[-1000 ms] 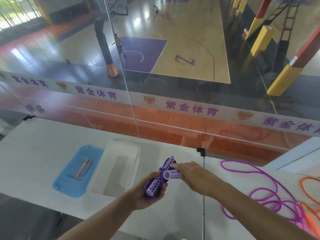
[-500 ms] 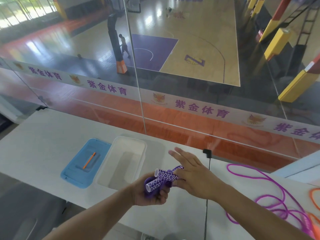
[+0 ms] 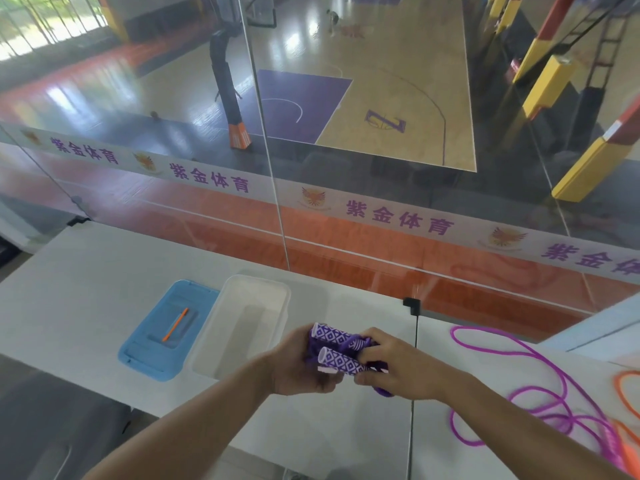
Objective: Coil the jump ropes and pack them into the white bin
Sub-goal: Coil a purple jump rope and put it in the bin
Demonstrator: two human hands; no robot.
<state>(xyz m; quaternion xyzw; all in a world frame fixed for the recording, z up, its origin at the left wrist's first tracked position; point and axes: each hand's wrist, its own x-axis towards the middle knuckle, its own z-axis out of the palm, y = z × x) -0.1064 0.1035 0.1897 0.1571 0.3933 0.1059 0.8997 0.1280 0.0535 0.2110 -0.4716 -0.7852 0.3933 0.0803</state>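
A coiled purple jump rope [image 3: 341, 351] with two patterned purple-and-white handles lies bundled between both hands, just right of the white bin [image 3: 242, 327]. My left hand [image 3: 294, 368] grips the bundle from the left and below. My right hand [image 3: 394, 368] pinches the handle ends from the right. The bin stands on the white table [image 3: 86, 289] and holds nothing. A loose purple rope [image 3: 519, 393] sprawls on the table at the right, beside an orange rope [image 3: 623, 393] at the frame's edge.
A blue lid [image 3: 162, 337] with an orange pen [image 3: 176, 324] on it lies left of the bin. A glass wall [image 3: 311, 168] runs along the table's far edge, overlooking a basketball court. A seam and a black clip [image 3: 411, 303] divide the table.
My right hand, spread open over the handles half a second ago, now pinches their ends. The bundle has turned so both handles lie side by side, nearer the bin.
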